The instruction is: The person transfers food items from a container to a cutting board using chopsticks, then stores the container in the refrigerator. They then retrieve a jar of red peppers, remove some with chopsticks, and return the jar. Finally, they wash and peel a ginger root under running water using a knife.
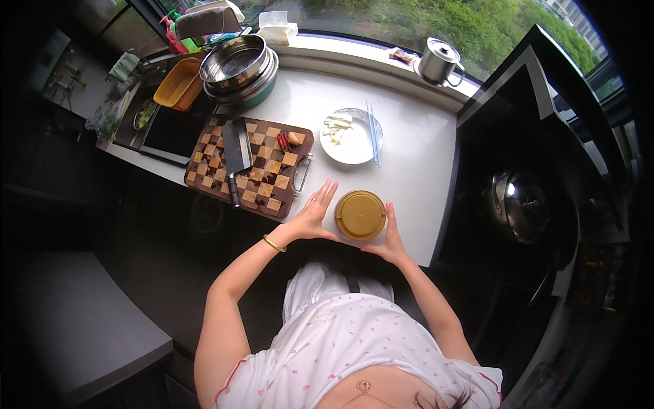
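A round container with a gold-brown lid (360, 215) stands near the counter's front edge. My left hand (315, 213) is spread at its left, fingers apart. At its right my right hand (389, 236) is close to the rim, thumb and fingers apart; whether it touches the container is unclear. Beyond lies a white plate (352, 151) with pale cut pieces (338, 128) and a pair of light blue chopsticks (373, 134) across its right side. On the checkered wooden cutting board (263, 191) rest a cleaver (238, 153), red chilies (283, 142) and a small tan piece (293, 138).
Stacked metal basins (235, 64) and a yellow plastic basket (179, 84) stand at the back left, by the sink. A lidded steel pot (438, 61) is on the windowsill. A black cooktop with a shiny domed pan lid (520, 207) is at the right.
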`<act>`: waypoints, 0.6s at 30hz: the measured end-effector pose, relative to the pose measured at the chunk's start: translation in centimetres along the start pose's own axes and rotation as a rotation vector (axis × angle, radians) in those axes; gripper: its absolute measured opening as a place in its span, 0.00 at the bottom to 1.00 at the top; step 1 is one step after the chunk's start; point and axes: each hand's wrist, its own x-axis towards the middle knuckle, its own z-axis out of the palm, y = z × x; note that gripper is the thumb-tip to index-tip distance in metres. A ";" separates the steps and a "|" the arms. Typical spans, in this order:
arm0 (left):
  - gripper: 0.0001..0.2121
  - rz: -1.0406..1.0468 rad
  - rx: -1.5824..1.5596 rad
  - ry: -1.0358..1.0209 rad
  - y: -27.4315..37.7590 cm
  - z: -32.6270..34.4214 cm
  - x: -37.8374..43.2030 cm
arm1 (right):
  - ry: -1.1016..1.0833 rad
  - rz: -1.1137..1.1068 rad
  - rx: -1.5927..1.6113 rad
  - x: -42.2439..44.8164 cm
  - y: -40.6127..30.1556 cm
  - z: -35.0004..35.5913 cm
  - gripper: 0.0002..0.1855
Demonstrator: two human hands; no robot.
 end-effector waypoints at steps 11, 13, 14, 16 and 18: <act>0.49 0.217 0.181 0.062 5.9 0.6 3.6 | -0.027 -0.122 0.154 2.2 0.2 0.7 0.66; 0.49 0.186 0.152 0.108 5.9 1.2 3.8 | -0.006 -0.124 0.165 2.0 0.5 0.8 0.66; 0.49 0.172 0.143 0.132 5.8 1.3 4.0 | -0.004 -0.123 0.186 1.9 0.7 0.7 0.66; 0.48 0.131 0.110 0.158 6.1 2.0 3.9 | -0.002 -0.107 0.240 1.9 0.8 1.0 0.66; 0.48 0.106 0.102 0.205 6.1 2.3 3.9 | 0.008 -0.101 0.201 2.4 0.7 1.0 0.66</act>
